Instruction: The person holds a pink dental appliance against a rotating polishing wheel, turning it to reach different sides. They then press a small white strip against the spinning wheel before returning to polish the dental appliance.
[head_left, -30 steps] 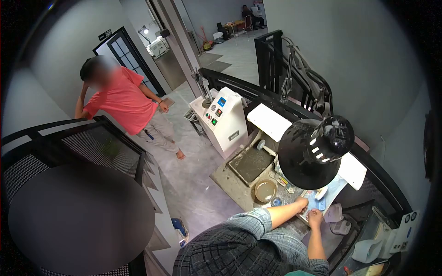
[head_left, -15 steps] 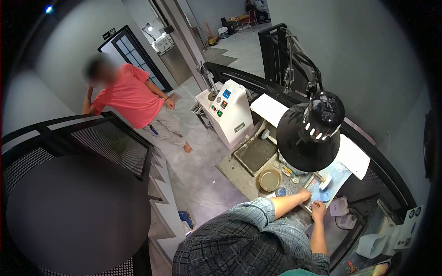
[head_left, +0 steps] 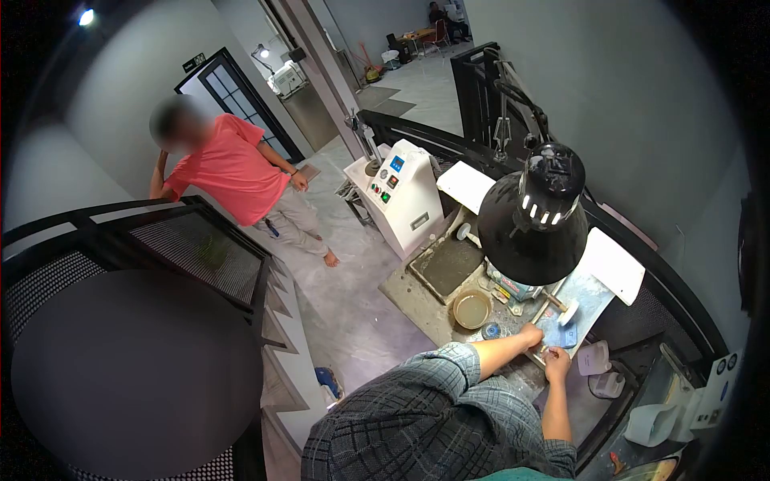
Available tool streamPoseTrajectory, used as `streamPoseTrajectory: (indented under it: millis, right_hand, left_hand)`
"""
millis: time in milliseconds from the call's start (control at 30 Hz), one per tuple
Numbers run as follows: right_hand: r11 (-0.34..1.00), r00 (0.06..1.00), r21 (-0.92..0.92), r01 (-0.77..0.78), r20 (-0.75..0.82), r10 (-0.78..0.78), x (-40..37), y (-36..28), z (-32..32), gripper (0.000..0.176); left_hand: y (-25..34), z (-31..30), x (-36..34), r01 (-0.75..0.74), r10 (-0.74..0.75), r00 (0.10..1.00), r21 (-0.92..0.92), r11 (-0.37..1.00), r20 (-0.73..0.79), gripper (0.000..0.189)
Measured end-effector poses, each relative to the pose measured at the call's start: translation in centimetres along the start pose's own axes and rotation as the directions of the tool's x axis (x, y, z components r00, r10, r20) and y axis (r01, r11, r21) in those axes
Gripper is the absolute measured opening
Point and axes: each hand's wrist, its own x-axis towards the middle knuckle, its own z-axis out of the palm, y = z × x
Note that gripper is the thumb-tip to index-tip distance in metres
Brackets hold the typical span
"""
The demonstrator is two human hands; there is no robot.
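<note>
Compared with a second ago, the black lamp shade (head_left: 532, 228) sits farther left and higher in view, so that a white-headed tool (head_left: 568, 312) with a wooden-looking handle, partly covered then, now shows more fully; both hands have stayed at the front edge of the bench. Closest to them is a blue rectangular pad (head_left: 561, 333), lying flat on the near part of a pale-blue board (head_left: 595, 300), with the tool just beyond it. The left hand (head_left: 530, 335) is just left of the pad, its fingers bent downward; whether they are clamped on something cannot be told. The right hand (head_left: 556, 365) is on the near side of the pad, its fingers curled toward the left hand. Something tiny may be at its fingertips, but it is too small to make out, and whether they close on it I cannot tell.

Left of the hands stand a blue-topped jar (head_left: 491, 330) and a round bowl (head_left: 472, 309) of cloudy liquid. Beyond these is a rectangular tray (head_left: 446, 268) coated in grey sludge. A white machine (head_left: 407, 199) with a blue display stands past the tray. Whitish plastic jugs (head_left: 593, 358) are right of the bench. Farther off, a person in a coral T-shirt (head_left: 233, 170) stands, one hand raised to the head.
</note>
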Motion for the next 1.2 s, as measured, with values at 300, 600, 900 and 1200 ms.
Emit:
streamPoseTrajectory:
  millis: [300, 600, 900, 1200]
  right_hand:
    - [1.0, 1.0, 0.021, -0.01, 0.012, 0.01, 0.4, 1.7, 0.5, 0.016]
    - [0.999, 1.0, 0.037, -0.008, 0.012, 0.007, 0.7, 2.7, 0.7, 0.016]
    - [0.997, 0.999, 0.08, -0.022, 0.038, 0.019, 0.7, 3.1, 0.5, 0.018]
    - [0.992, 0.995, 0.094, 0.085, 0.043, -0.089, 0.3, 2.0, 0.5, 0.017]
  left_hand:
    - [0.9, -0.5, -1.3, -0.009, 0.01, 1.0, 0.014, 1.0, -0.029, 0.018]
    - [2.0, -1.1, -2.3, 0.011, -0.011, 1.0, 0.035, 0.999, 0.008, 0.016]
    - [1.0, -0.7, -1.4, 0.007, -0.007, 1.0, -0.004, 1.0, 0.026, 0.012]
    - [-0.9, -1.7, 1.9, -0.496, 0.319, 0.851, 0.836, 0.234, 0.416, 0.02]
